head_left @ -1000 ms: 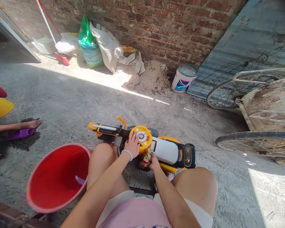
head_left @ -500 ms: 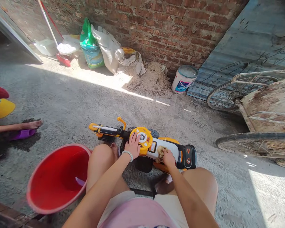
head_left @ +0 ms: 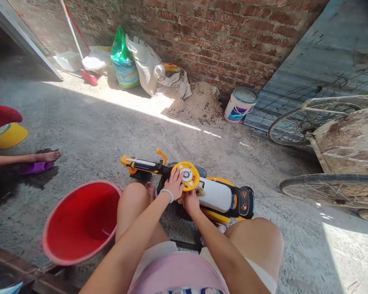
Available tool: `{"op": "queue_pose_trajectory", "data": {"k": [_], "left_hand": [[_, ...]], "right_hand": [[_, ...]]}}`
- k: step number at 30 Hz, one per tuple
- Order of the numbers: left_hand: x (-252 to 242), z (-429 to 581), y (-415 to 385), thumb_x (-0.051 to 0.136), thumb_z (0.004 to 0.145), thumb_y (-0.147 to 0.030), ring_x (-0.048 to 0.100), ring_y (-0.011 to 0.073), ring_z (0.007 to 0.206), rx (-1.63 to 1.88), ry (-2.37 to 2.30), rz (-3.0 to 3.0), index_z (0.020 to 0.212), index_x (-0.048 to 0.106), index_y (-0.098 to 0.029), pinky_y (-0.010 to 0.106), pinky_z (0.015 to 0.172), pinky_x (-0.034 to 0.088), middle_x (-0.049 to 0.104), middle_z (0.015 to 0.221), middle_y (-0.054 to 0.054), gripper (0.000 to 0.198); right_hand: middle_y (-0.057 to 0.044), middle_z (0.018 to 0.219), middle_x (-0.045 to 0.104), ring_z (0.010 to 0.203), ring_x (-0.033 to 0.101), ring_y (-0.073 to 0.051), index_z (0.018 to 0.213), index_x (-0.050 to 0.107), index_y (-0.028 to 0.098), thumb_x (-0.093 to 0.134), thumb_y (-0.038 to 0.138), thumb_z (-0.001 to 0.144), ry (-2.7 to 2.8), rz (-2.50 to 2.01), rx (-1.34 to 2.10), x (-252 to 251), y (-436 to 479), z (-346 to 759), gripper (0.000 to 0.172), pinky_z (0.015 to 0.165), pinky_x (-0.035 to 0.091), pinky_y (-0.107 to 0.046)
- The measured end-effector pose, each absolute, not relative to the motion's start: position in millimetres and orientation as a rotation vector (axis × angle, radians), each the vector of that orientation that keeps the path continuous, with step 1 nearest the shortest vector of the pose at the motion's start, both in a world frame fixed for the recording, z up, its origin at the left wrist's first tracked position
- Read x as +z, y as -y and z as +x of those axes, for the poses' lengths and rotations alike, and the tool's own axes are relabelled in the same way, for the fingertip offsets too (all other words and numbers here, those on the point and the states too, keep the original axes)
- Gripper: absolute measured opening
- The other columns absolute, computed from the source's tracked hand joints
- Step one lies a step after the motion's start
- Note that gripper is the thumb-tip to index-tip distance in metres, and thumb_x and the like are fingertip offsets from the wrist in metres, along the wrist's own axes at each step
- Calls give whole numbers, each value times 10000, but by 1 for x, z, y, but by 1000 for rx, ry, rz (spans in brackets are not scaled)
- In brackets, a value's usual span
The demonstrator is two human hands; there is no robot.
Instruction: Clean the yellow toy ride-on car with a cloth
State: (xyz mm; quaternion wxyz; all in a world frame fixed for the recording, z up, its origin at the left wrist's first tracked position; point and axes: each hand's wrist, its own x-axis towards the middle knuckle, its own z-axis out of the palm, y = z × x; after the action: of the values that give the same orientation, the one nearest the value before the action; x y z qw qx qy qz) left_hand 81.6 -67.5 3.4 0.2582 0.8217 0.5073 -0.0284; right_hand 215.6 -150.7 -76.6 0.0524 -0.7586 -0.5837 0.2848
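Observation:
A yellow, black and white ride-on toy excavator (head_left: 216, 195) stands on the concrete between my knees. My left hand (head_left: 174, 184), with a beaded bracelet at the wrist, grips the near left side of its yellow steering wheel (head_left: 192, 183), fingers over the rim. Just below the wheel, my right hand (head_left: 191, 202) is closed on a brownish cloth (head_left: 200, 191), pressed against the front of the white seat (head_left: 217, 194). Most of the cloth is hidden under the hand and wheel.
A red bucket (head_left: 79, 220) stands by my left knee. Another person's bare foot (head_left: 50, 156) and a purple slipper (head_left: 41, 166) are at left. Sacks (head_left: 145, 65), a paint bucket (head_left: 241, 104) and a grain-like pile (head_left: 200, 102) line the brick wall. A wheeled cart (head_left: 340, 143) stands right.
My right hand has moved left with the cloth, from the middle of the white seat to just below the steering wheel. My left hand stays on the wheel. The view has shifted slightly.

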Motion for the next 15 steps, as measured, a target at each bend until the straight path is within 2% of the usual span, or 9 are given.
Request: {"op": "queue_pose_trajectory", "data": {"k": [3,6,11,15], "left_hand": [[4,84,69,443,1000,-282,54,299,1677,-79,-1403,2231,1718,257,-236,565,1226,395,119,1816,88,742],[5,86,72,439,996,-263,58,305,1676,-49,-1414,2228,1718,254,-229,572,1228,394,126,1813,95,746],[7,86,75,438,997,-251,65,299,1675,-24,-1392,2232,1711,271,-196,558,1235,385,126,1812,103,735],[9,85,75,441,994,-262,60,292,1677,-61,-1394,2216,1711,274,-183,554,1246,369,105,1815,100,740]], "right_hand": [[-312,1439,556,1229,620,-415,1466,578,117,503,137,954,1997,-2296,799,-74,159,207,518,986,531,-548],[-235,1392,614,1229,628,-372,1417,632,188,526,131,949,2184,-2200,864,-75,173,239,484,1005,530,-487],[-151,1464,606,1294,609,-277,1498,602,199,454,153,965,1736,-2273,875,-73,145,303,555,1088,488,-357],[-128,1472,627,1355,558,-271,1450,656,203,520,215,949,1617,-2097,914,-70,81,317,520,1165,421,-358]]}}
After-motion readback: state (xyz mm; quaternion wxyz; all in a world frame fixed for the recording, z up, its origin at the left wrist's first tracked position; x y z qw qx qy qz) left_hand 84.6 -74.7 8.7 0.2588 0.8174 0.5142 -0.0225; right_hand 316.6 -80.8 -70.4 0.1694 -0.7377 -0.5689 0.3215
